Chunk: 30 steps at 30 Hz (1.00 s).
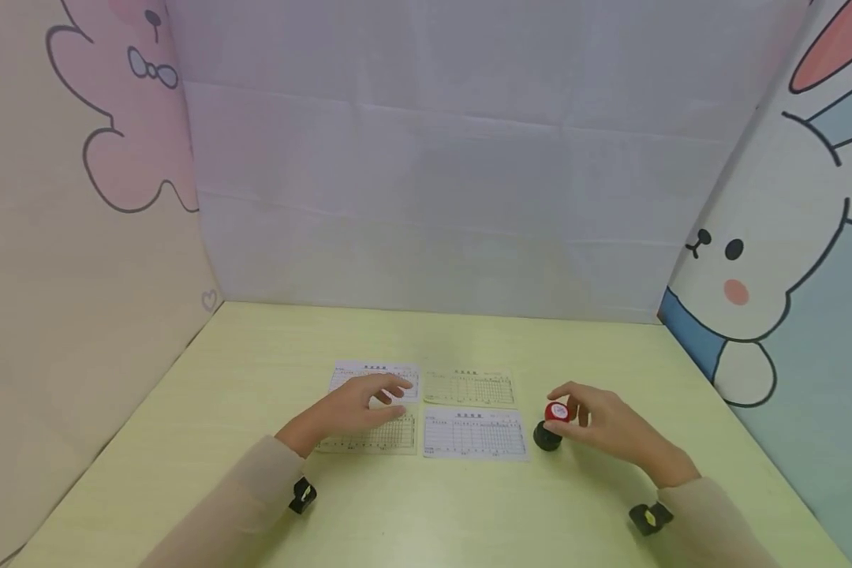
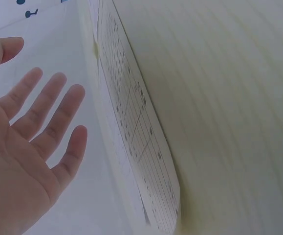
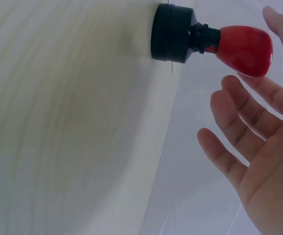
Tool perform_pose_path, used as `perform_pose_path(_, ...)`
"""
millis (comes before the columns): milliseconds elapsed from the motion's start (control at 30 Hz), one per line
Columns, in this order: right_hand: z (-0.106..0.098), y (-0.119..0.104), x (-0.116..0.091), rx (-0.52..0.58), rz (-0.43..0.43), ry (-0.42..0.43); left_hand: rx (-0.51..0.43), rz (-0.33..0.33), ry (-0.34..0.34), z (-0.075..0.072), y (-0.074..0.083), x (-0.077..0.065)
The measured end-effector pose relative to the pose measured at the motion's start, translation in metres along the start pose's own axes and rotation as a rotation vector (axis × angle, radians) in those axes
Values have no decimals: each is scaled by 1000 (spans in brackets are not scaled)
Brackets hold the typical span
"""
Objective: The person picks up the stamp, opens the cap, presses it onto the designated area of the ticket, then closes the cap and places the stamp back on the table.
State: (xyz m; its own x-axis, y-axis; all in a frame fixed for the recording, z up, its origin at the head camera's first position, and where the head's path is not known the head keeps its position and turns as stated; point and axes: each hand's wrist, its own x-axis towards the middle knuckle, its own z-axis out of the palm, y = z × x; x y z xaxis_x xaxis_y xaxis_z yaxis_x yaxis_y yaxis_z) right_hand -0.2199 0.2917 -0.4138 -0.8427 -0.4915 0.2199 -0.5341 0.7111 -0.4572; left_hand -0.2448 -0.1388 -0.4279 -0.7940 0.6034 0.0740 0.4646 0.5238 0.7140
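A stamp with a red knob handle [image 3: 246,51] and a round black base [image 3: 173,33] stands upright on the table. My right hand [image 1: 607,418] is at the handle, its thumb and forefinger on either side; in the right wrist view a gap shows between thumb tip and knob. The other fingers are spread and loosely bent. My left hand [image 1: 358,402] hovers over the two left-hand printed forms, one white [image 1: 351,368] and one yellowish [image 1: 397,438], partly covering them. Its fingers are relaxed and hold nothing, as the left wrist view shows.
Right of those forms lie another yellowish form [image 1: 468,390] and, nearer me, a white form [image 1: 476,435], just left of the stamp. The pale yellow table [image 1: 426,513] meets a white cloth backdrop [image 1: 454,197], with cartoon-printed panels at both sides.
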Motion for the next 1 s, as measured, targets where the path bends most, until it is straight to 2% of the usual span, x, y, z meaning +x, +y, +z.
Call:
perform_pose_path(300, -1, -2, 2, -42, 2, -14, -24, 11, -57, 15, 11, 13)
perform_pose_path(600, -5, -4, 0, -99, 23, -8, -30, 17, -60, 23, 16, 19)
perform_pose_path(1000, -5, -5, -1, -45, -10, 69, -59, 69, -66, 34, 22, 28)
